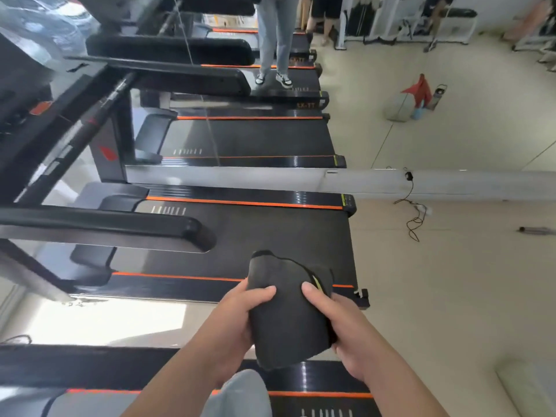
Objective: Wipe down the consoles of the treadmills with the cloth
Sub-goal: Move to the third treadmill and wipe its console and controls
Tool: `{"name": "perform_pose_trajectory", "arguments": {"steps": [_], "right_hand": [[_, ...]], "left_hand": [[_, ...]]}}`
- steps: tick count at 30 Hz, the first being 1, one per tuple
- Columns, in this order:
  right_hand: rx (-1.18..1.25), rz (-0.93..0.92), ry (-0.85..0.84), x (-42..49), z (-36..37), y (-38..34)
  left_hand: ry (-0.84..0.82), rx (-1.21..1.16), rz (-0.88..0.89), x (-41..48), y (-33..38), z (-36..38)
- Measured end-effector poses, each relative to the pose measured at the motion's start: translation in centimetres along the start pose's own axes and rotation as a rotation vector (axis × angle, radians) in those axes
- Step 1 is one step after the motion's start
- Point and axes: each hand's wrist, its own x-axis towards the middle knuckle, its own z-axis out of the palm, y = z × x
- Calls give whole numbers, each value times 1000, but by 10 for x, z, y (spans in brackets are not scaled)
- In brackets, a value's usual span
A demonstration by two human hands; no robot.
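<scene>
A dark grey cloth [285, 314] is bunched between both my hands at the lower middle of the view. My left hand [237, 317] grips its left side with the thumb across the top. My right hand [340, 323] grips its right side, thumb on the cloth. Both hands hover above the rear of a treadmill belt [270, 236]. A row of black treadmills with orange stripes runs away to the upper left. A treadmill console [33, 115] with an orange button shows blurred at the far left, well away from my hands.
A black handrail [120, 227] juts out left of the hands. A person stands on a treadmill farther along [275, 55]. A white floor duct [391, 182] crosses the floor, with a black cable [413, 212] beside it. A red cloth and bottles [421, 94] sit on the floor.
</scene>
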Motion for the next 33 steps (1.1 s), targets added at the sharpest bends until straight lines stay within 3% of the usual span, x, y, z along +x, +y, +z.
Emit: {"name": "perform_pose_trajectory", "arguments": {"steps": [5,11,17,24,33], "right_hand": [[-47,21,-25,41,-3,-37],[-80,-41,82,100,15,-96],[-89,-45,5,154,71,-183],[-115,-9,-199,221,141,-256],[-542,5,-384,357,172,-352]], "left_hand": [[46,7,-17,46,22,-2],[32,-26,-15,101,69,-25],[30,-296,-36,123,139,-54],[205,-666,-53,167,180,-84],[528,-843,251,243,277,-95]]}}
